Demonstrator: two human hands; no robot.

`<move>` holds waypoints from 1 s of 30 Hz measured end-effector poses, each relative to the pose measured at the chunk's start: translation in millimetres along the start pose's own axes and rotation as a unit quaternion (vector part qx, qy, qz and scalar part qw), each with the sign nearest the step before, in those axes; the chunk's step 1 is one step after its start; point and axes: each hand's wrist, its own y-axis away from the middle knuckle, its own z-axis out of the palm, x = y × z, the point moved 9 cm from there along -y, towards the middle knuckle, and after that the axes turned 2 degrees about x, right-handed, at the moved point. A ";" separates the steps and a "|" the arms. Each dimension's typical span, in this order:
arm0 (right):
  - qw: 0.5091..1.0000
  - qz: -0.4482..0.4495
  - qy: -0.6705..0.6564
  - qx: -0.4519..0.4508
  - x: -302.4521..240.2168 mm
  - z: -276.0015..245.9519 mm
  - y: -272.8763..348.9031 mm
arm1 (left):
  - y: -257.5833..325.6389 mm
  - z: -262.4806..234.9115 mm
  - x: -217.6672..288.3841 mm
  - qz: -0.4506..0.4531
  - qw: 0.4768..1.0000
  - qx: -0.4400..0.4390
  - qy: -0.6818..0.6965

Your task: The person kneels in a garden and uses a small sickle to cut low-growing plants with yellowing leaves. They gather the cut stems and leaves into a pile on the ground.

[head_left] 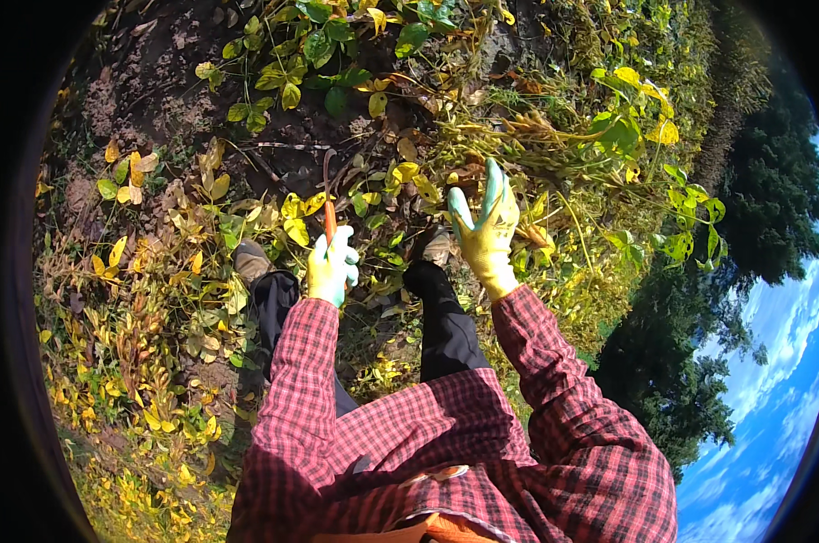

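My left hand (332, 265), in a yellow and pale green work glove, is closed around the orange handle of a sickle (330, 215). Its thin curved blade points away from me over dark soil and leaves. To the right, my right hand (488, 231) wears a matching glove. Its thumb and fingers are spread apart, with nothing visible between them. Just beyond those fingertips lie bean plants (541, 133) with pods and drying stems, leaning to the right. Whether the fingertips touch them I cannot tell.
My shoes, the left one (252, 260) and the right one (440, 246), stand among the stems. Leafy green and yellow plants (328, 45) grow ahead. Yellowing plants (138, 362) cover the left side. Trees (663, 362) and sky appear at the right.
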 end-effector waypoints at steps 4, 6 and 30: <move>0.987 0.094 0.120 -0.059 59.1 42.8 -26.7 | -7.3 17.8 -21.9 -0.020 0.999 0.002 0.049; 0.964 0.192 0.128 -0.132 84.0 95.3 -17.8 | -9.5 23.1 -28.1 -0.014 0.999 0.000 0.038; 0.899 0.263 -0.173 -0.304 132.1 148.4 -9.2 | -14.4 20.7 -65.1 -0.061 0.996 -0.034 0.064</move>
